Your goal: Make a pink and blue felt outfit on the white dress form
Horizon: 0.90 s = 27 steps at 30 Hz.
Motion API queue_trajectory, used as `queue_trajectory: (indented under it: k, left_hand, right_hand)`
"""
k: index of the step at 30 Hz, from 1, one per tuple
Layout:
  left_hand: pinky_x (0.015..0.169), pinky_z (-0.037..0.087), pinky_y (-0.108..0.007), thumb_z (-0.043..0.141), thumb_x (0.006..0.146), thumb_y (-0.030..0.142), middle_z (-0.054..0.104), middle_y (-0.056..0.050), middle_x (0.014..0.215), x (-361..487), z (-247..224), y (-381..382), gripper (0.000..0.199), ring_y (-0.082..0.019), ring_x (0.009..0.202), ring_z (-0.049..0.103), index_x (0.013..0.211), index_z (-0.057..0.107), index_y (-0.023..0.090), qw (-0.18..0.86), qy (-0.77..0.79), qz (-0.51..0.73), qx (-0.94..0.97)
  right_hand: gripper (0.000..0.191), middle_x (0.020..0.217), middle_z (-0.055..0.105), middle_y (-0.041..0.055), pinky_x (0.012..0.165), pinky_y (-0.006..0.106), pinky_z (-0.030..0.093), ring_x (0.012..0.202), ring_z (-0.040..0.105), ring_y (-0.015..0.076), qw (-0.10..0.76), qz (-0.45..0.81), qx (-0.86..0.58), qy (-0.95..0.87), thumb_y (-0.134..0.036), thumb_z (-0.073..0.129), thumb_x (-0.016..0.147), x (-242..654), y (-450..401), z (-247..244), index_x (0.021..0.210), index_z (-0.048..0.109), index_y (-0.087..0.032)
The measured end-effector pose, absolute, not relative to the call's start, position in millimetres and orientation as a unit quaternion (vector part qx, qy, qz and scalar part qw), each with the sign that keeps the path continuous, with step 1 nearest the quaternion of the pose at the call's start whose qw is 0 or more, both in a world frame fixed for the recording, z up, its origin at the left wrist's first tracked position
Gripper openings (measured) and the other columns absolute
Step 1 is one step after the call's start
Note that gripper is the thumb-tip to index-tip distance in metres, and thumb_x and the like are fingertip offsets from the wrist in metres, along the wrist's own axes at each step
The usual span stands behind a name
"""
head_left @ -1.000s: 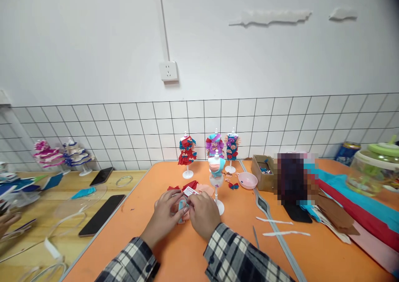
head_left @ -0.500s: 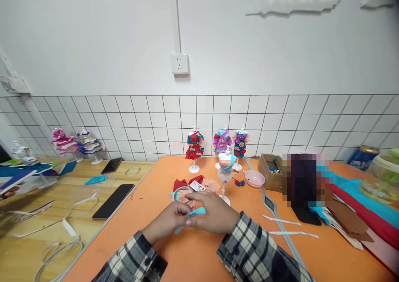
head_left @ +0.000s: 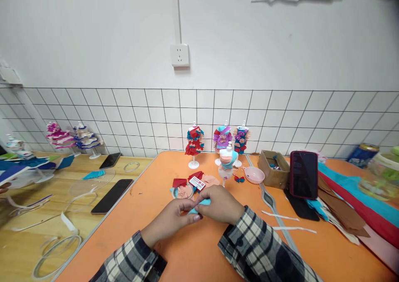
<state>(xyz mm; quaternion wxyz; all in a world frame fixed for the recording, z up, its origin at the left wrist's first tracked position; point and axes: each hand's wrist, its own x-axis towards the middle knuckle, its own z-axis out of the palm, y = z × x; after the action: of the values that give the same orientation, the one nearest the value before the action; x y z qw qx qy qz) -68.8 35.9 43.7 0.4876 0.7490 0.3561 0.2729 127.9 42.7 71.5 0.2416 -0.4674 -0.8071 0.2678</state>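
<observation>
Between my hands is a small folded strip of light-blue crepe paper (head_left: 204, 202). My right hand (head_left: 222, 205) pinches it, fingertips bent inward over the strip. My left hand (head_left: 170, 220) has its thumb and fingers closed about the strip's lower left end, partly hiding it. Just beyond my hands lie a roll of clear tape (head_left: 183, 191), red paper pieces (head_left: 180, 182), peach paper (head_left: 210, 180) and a red-and-white label card (head_left: 197, 183). Behind my right hand stands a small white dress-form stand (head_left: 228, 159) wrapped in blue and peach paper.
Dressed stands, one with a red dress (head_left: 193, 143), line the wall. To the right are a pink dish (head_left: 254, 175), a cardboard box (head_left: 272, 170), an upright phone (head_left: 304, 175) and paper sheets (head_left: 346, 207). Another person's hand (head_left: 4, 187) shows at far left.
My right hand's fingers have curled in over the blue strip, and less of it shows. My left thumb has moved under it. The view has tilted slightly downward.
</observation>
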Motion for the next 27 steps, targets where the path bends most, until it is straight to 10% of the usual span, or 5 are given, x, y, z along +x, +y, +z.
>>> queue_trajectory:
  k: [27]
  left_hand:
    - [0.085,0.045,-0.031,0.05,0.092,0.047,0.073,-0.003,0.065,-74,45,32,0.038,-0.02,0.077,0.066,0.081,0.068,0.016,0.527,0.351,0.239,0.736]
  right_hand:
    - [0.013,0.073,0.072,0.0005,0.061,0.025,0.039,0.071,0.061,0.016,0.292,0.249,-0.501,-0.775,-0.028,0.066,0.076,167,35,113,0.072,0.075,-0.02]
